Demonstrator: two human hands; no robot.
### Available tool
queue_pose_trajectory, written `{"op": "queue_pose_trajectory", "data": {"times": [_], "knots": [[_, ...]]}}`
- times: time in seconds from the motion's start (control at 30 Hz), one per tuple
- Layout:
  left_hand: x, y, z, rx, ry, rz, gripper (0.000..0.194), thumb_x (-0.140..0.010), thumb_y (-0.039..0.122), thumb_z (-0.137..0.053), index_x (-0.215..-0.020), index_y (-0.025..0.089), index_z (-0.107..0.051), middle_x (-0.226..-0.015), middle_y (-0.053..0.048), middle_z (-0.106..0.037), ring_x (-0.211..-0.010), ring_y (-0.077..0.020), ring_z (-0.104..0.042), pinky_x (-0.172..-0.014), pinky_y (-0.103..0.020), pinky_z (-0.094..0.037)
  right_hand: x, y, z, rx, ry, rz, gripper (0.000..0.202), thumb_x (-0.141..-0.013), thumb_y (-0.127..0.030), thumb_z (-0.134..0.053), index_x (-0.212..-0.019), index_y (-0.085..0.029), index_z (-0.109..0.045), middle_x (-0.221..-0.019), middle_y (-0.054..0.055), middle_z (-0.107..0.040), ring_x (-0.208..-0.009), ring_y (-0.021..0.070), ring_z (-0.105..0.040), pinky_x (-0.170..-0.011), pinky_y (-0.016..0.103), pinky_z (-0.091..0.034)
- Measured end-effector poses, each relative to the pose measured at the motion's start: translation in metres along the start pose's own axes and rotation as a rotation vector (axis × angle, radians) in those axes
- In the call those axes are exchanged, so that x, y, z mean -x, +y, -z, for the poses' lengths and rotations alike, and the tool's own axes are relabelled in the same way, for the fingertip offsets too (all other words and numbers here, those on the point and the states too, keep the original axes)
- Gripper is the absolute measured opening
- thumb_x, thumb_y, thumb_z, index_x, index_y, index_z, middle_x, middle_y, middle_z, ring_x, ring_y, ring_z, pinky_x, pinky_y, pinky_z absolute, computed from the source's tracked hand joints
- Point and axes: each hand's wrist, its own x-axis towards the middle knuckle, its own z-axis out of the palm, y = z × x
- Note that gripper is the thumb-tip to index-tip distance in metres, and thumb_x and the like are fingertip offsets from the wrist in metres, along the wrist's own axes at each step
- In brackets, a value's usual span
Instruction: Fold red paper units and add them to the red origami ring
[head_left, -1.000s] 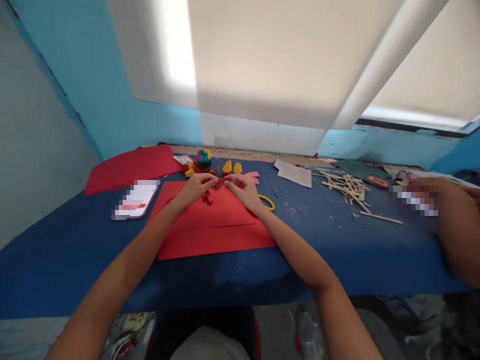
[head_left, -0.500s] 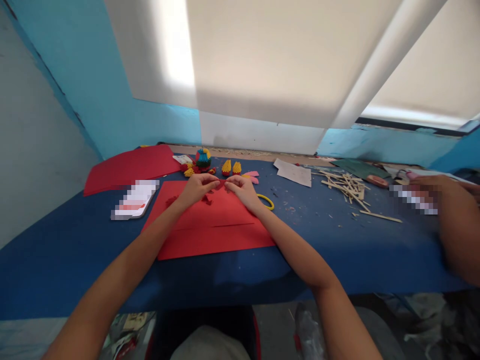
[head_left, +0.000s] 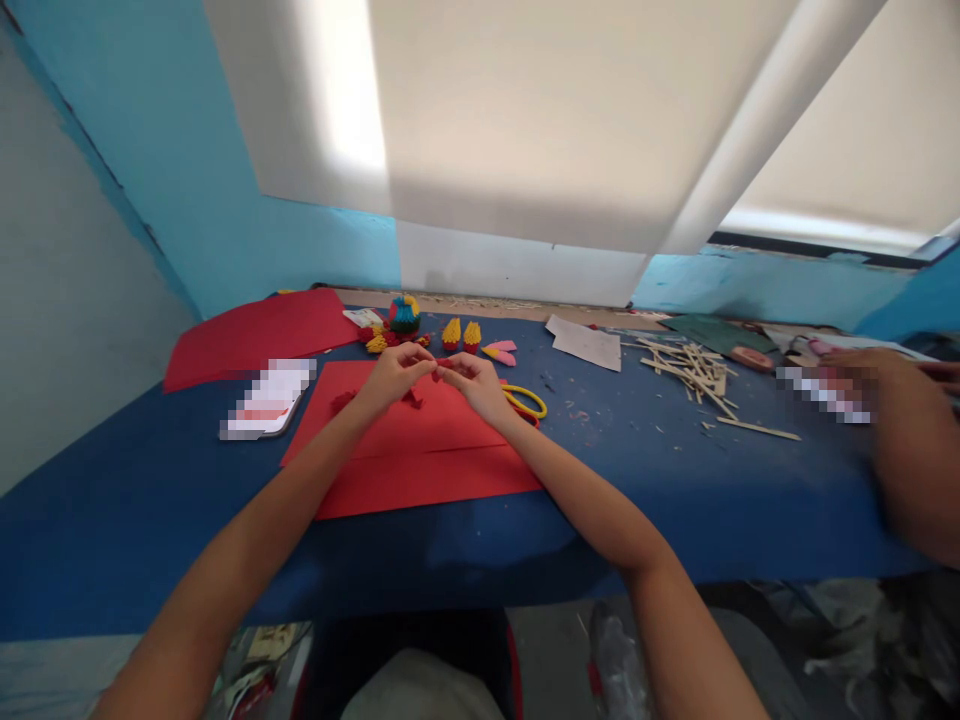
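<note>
Both hands meet over red paper sheets [head_left: 420, 480] on a blue table. My left hand [head_left: 399, 374] and my right hand [head_left: 474, 382] pinch a small red paper piece [head_left: 438, 371] between their fingertips. Small folded red pieces [head_left: 412, 399] lie on the sheet beneath, partly behind my left hand. Yellow-handled scissors [head_left: 528, 401] rest just right of my right hand. Beyond the hands stand two small red and yellow folded-paper shapes [head_left: 461, 336] and a multicoloured paper ball [head_left: 405, 314]. A pink and yellow paper piece [head_left: 500, 352] lies near them.
More red sheets [head_left: 251, 335] and a phone [head_left: 270, 398] lie at left. To the right are grey paper pieces [head_left: 585, 343], a pile of thin sticks [head_left: 694, 372] and a green sheet [head_left: 712, 335]. Another person's arm [head_left: 911, 440] reaches in at far right.
My right hand has shifted slightly left, closer to my left hand. The red piece between them shows more clearly, and more of the scissors and the pink piece is visible.
</note>
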Motion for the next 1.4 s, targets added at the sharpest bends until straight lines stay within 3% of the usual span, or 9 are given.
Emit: {"op": "queue_pose_trajectory", "data": {"times": [0.23,0.4,0.6,0.73,0.9,1.03,1.4], "knots": [[-0.003,-0.004,0.010,-0.033,-0.190,-0.071,0.014,-0.081,0.029,-0.047,-0.075,0.018,-0.053,-0.070,0.002,-0.051,-0.056,-0.0120,-0.054,-0.049,-0.023,-0.045,0.004,-0.005,-0.004,0.100,-0.017,-0.023,0.024,-0.079,-0.040,-0.055,-0.072,-0.017,-0.054,-0.063,-0.003,-0.049,-0.055,0.0092,-0.042,-0.052,0.023,-0.032],[-0.003,-0.010,0.012,-0.092,-0.262,-0.190,0.018,-0.083,0.033,-0.051,-0.074,0.018,-0.054,-0.070,0.002,-0.047,-0.057,-0.0121,-0.050,-0.048,-0.022,-0.043,0.003,-0.011,0.004,0.181,-0.137,-0.037,0.025,-0.077,-0.040,-0.057,-0.070,-0.017,-0.051,-0.063,-0.004,-0.047,-0.056,0.0089,-0.039,-0.053,0.023,-0.031],[-0.005,-0.016,0.004,-0.154,-0.165,-0.332,0.023,-0.086,0.030,-0.045,-0.066,0.018,-0.049,-0.073,0.000,-0.044,-0.066,-0.0142,-0.048,-0.060,-0.027,-0.043,0.001,-0.014,0.007,0.192,-0.163,-0.043,0.023,-0.079,-0.038,-0.055,-0.072,-0.017,-0.052,-0.064,-0.003,-0.048,-0.058,0.0094,-0.041,-0.054,0.023,-0.033],[-0.005,-0.015,0.005,-0.187,-0.162,-0.376,0.022,-0.084,0.023,-0.042,-0.064,0.018,-0.050,-0.070,0.000,-0.045,-0.065,-0.0144,-0.048,-0.062,-0.027,-0.041,0.003,-0.015,0.007,0.228,-0.184,-0.020,0.024,-0.080,-0.039,-0.056,-0.074,-0.016,-0.055,-0.066,-0.001,-0.053,-0.059,0.0101,-0.044,-0.054,0.023,-0.034],[-0.005,-0.012,0.008,-0.223,-0.172,-0.392,0.025,-0.083,0.020,-0.041,-0.061,0.017,-0.051,-0.069,0.000,-0.045,-0.062,-0.0133,-0.046,-0.059,-0.026,-0.039,0.003,-0.015,0.010,0.225,-0.159,0.013,0.020,-0.077,-0.035,-0.062,-0.074,-0.016,-0.059,-0.068,0.000,-0.059,-0.061,0.0111,-0.051,-0.058,0.025,-0.040],[-0.005,-0.011,0.008,-0.231,-0.193,-0.377,0.030,-0.088,0.025,-0.041,-0.066,0.016,-0.061,-0.070,-0.001,-0.046,-0.063,-0.0136,-0.049,-0.057,-0.025,-0.042,0.001,-0.018,0.017,0.177,-0.110,0.064,0.018,-0.077,-0.034,-0.064,-0.082,-0.017,-0.063,-0.077,0.003,-0.066,-0.069,0.0135,-0.060,-0.064,0.027,-0.046],[-0.001,-0.010,0.009,-0.229,-0.214,-0.348,0.022,-0.085,0.025,-0.046,-0.068,0.017,-0.058,-0.076,-0.002,-0.049,-0.068,-0.0139,-0.052,-0.056,-0.023,-0.045,0.001,-0.013,0.013,0.177,-0.105,0.119,0.012,-0.080,-0.029,-0.059,-0.083,-0.018,-0.062,-0.075,0.003,-0.067,-0.065,0.0138,-0.061,-0.061,0.028,-0.047]]}}
